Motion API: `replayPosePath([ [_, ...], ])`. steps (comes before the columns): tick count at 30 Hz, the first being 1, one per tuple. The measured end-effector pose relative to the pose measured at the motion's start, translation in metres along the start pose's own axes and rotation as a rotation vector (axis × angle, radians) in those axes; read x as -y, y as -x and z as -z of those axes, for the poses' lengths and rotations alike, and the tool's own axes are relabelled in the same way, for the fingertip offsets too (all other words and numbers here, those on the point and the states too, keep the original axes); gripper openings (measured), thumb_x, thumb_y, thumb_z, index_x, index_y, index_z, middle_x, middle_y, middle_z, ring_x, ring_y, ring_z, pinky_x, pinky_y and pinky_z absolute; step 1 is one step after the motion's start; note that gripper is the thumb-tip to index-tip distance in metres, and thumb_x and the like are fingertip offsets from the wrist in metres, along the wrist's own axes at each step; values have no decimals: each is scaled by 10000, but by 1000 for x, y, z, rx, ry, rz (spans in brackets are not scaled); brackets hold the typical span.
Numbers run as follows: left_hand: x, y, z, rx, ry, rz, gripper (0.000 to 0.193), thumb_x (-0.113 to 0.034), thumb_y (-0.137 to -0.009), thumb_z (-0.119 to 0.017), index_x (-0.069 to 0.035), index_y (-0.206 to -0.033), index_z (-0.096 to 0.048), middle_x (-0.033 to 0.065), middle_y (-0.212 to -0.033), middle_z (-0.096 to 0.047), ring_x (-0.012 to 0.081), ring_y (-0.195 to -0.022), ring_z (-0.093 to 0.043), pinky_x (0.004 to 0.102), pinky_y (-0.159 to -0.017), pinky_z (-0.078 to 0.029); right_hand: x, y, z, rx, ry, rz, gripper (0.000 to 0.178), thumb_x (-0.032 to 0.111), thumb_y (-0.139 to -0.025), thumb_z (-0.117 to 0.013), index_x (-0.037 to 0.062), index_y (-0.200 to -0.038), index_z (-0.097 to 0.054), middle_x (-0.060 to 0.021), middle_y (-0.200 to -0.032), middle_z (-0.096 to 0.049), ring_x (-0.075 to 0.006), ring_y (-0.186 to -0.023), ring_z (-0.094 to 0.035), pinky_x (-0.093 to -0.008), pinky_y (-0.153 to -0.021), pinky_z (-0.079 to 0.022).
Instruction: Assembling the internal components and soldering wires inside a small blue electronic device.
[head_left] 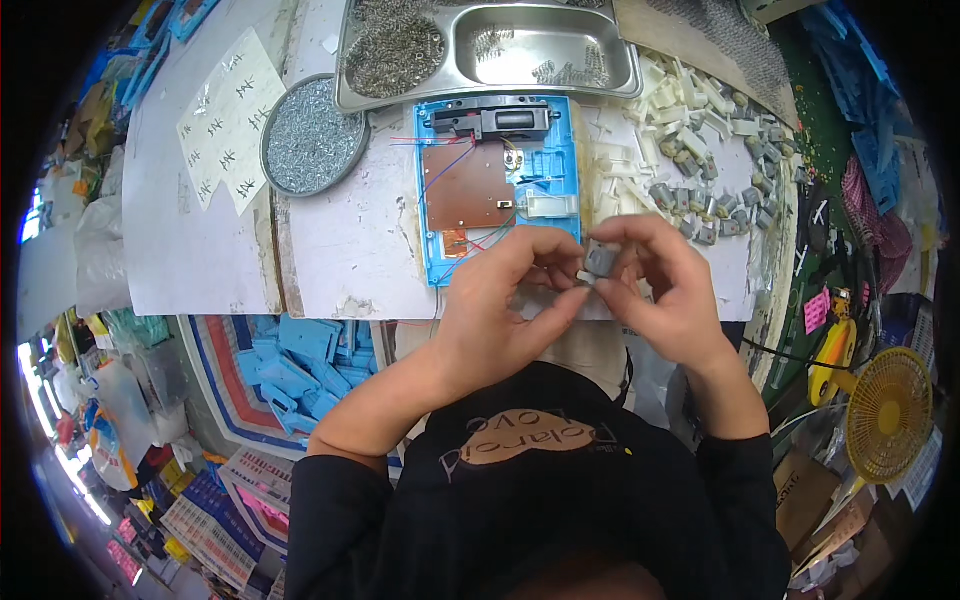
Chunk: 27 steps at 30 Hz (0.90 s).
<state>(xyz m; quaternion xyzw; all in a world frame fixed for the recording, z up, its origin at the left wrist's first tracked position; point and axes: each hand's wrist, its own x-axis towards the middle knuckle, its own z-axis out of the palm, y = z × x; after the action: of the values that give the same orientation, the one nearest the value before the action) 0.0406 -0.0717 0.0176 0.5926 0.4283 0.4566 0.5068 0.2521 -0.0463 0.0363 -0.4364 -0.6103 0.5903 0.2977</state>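
My left hand (492,310) and my right hand (672,295) meet at the table's near edge. Between their fingertips is a small grey plastic block (601,259), gripped by my right hand. A small white piece (586,277) sits at the left fingertips, against the block; its exact shape is too small to tell. Just beyond my left hand lies an open blue plastic housing (424,190). It carries a brown circuit board (465,185), a black module (505,121) at its far end, and thin red, blue and green wires.
A round dish of small silvery screws (312,135) stands left of the housing. At the back is a metal tray (625,75) of springs. White plastic parts (690,100) and grey blocks (700,200) are heaped right. Blue panels (305,365) fill a bag lower left; a yellow fan (890,415) stands right.
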Motion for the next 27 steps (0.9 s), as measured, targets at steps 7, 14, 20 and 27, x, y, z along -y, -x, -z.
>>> replayPosePath([
  [7, 8, -10, 7, -71, -407, -506, 322, 66, -759, -763, -22, -1043, -638, 114, -889, -679, 304, -770, -679, 383, -658, -534, 23, -11, 1, -31, -49, -141, 505, 108, -820, -826, 71, -1278, -617, -19, -776, -642, -96, -641, -553, -254, -578, -444],
  [14, -5, -11, 25, 51, -284, -342, 239, 85, -783, -742, -25, -972, -645, 130, -961, -726, 264, -848, -715, 338, -770, -555, 15, -16, 4, -17, 387, 446, 424, 73, -747, -860, 58, -1132, -681, -65, -801, -660, -185, -663, -603, -300, -593, -486],
  [20, -3, -8, 24, 43, -239, -277, 240, 54, -786, -750, -23, -982, -636, 126, -992, -696, 291, -881, -681, 362, -752, -538, 10, -18, -2, -51, 495, 714, 415, -3, -660, -844, 53, -1043, -694, -95, -922, -658, -278, -740, -627, -347, -619, -515],
  [27, -3, -1, 22, -21, -321, -290, 250, 60, -742, -775, -23, -948, -660, 141, -1069, -647, 289, -955, -653, 360, -800, -528, 8, -12, -6, -80, 532, 734, 436, -29, -662, -822, 73, -1071, -708, -98, -961, -660, -267, -761, -637, -347, -631, -524],
])
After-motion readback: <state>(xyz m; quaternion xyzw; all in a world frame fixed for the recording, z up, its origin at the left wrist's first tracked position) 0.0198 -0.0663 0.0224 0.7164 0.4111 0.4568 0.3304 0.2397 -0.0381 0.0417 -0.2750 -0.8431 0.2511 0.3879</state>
